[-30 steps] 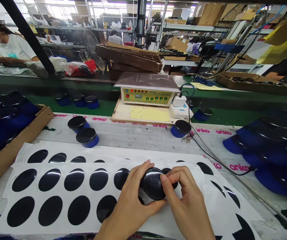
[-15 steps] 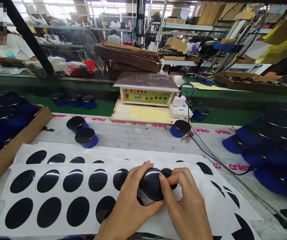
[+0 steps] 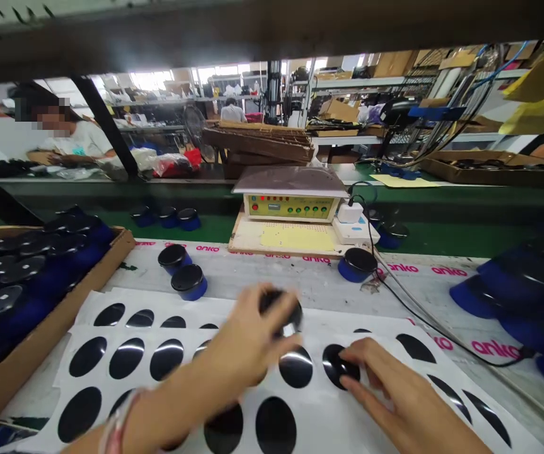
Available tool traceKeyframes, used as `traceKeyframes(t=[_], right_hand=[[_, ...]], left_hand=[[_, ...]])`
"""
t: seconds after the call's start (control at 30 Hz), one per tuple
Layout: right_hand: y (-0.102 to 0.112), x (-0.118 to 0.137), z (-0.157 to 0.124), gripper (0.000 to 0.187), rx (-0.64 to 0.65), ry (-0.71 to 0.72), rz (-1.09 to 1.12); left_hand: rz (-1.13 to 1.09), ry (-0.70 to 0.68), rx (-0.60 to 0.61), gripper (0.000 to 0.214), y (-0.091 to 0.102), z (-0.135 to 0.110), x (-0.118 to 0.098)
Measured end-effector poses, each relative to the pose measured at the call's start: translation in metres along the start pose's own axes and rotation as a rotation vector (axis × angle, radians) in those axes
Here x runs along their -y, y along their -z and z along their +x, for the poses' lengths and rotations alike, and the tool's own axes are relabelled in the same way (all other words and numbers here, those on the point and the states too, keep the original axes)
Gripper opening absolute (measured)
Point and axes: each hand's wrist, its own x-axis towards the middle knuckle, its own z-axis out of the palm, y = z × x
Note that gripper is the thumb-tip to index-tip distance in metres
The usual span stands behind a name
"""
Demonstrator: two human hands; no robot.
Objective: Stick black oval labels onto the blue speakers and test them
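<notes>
Our left hand (image 3: 246, 334), curled shut, holds a blurred black cap (image 3: 281, 309) above the sheet (image 3: 329, 318); our right hand (image 3: 404, 397) lies open, fingers (image 3: 361, 372) on a black sticker (image 3: 338, 367). Many stickers remain on the sheet, and capped blue cups (image 3: 30, 258) fill the box (image 3: 96, 284) at left.

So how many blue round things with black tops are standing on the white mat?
3. Two blue pieces stand together at the left, and one blue piece stands before the control box. The left hand holds a blurred dark piece that may be another.
</notes>
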Motion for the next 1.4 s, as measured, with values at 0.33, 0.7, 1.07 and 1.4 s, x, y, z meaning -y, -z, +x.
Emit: traceKeyframes(t=[0.33, 0.7, 1.07, 1.4], right_hand=[[0.007, -0.002, 0.009, 0.037, 0.273, 0.15, -0.046], [0.021, 0.005, 0.036, 0.049, 0.486, 0.128, 0.057], [0.024, 0.011, 0.036, 0.039, 0.512, 0.228, -0.047], [0.047, -0.017, -0.005, 0.012, 0.082, 0.256, -0.154]], left_hand=[[0.186, 0.409, -0.165, 0.033, 0.06, 0.114, 0.133], [0.259, 0.303, 0.038, 0.031, 0.072, -0.021, 0.113], [-0.158, 0.185, -0.495, 0.058, -0.082, -0.062, -0.044], [-0.466, 0.54, -0.31, 0.081, -0.082, -0.069, -0.04]])
